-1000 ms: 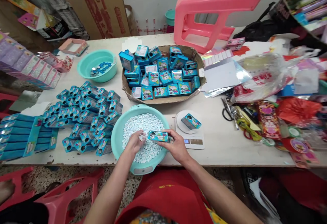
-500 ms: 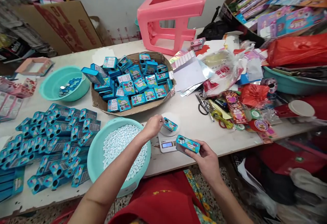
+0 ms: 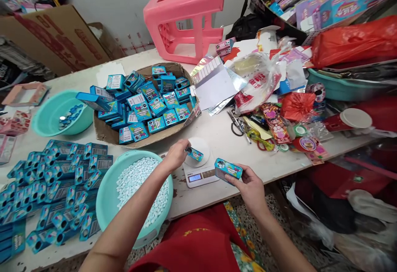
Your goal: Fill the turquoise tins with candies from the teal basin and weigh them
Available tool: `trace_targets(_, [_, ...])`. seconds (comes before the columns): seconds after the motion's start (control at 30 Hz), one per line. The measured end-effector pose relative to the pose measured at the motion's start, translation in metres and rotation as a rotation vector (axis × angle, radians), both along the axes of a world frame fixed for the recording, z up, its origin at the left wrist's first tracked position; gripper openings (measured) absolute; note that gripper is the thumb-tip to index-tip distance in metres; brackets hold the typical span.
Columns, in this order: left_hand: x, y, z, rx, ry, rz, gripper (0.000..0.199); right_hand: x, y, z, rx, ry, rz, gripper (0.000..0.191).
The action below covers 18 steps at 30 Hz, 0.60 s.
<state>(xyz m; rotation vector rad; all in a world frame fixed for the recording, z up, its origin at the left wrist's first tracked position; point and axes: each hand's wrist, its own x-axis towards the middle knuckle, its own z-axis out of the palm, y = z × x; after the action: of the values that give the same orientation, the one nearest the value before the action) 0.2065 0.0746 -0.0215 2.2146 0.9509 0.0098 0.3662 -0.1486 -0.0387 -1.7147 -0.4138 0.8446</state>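
A small blue box (image 3: 194, 154) is over the round plate of the white scale (image 3: 201, 177), with the closed fingers of my left hand (image 3: 179, 152) at its left end. My right hand (image 3: 246, 181) holds another blue box (image 3: 228, 170) just right of the scale; a round opening shows at its left end. Below my left forearm, a turquoise basin (image 3: 104, 199) holds many pale candies (image 3: 136, 176). Rows of blue boxes with round openings (image 3: 58, 181) stand at the left.
A cardboard tray (image 3: 145, 140) heaped with blue boxes lies behind the scale. Left of it is a turquoise bowl (image 3: 46, 125) with small shiny pieces. A pink stool (image 3: 186, 5), scissors (image 3: 237, 123), plastic bags (image 3: 257, 79) and a white-lidded cup (image 3: 355, 119) sit farther back and right.
The view has shifted, moving most table items left and the scale slightly left. My right hand's box has moved away from the scale a little. Both hands keep nearly the same pose.
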Motion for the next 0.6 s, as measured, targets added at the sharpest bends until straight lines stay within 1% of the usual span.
trace_targets(0.1, [0.0, -0.001, 0.001, -0.057, -0.131, 0.065, 0.027, 0.003, 0.0, -0.001, -0.013, -0.018, 0.01, 0.049])
trace_targets(0.2, [-0.001, -0.002, 0.001, -0.156, -0.239, 0.142, 0.025, 0.003, 0.0, 0.0, -0.003, -0.017, 0.002, 0.05])
trace_targets(0.27, [-0.001, -0.002, 0.0, -0.242, -0.292, 0.191, 0.022, 0.002, 0.0, 0.0, 0.003, -0.005, 0.004, 0.05])
trace_targets(0.33, [-0.003, -0.001, -0.002, -0.383, -0.365, 0.277, 0.016, 0.001, 0.0, 0.001, 0.003, 0.008, 0.011, 0.05])
trace_targets(0.4, [-0.008, 0.001, -0.003, -0.576, -0.495, 0.439, 0.016, -0.001, 0.0, 0.002, 0.014, 0.016, 0.001, 0.05])
trace_targets(0.47, [-0.021, 0.002, -0.002, -0.755, -0.649, 0.654, 0.022, -0.002, 0.0, 0.004, 0.032, 0.019, -0.017, 0.049])
trace_targets(0.53, [-0.042, 0.004, -0.002, -0.873, -0.779, 0.843, 0.027, -0.003, -0.001, 0.004, 0.042, 0.017, -0.028, 0.048])
trace_targets(0.6, [-0.07, 0.003, -0.003, -0.968, -0.86, 0.97, 0.027, -0.004, -0.002, 0.003, 0.041, 0.014, -0.031, 0.048])
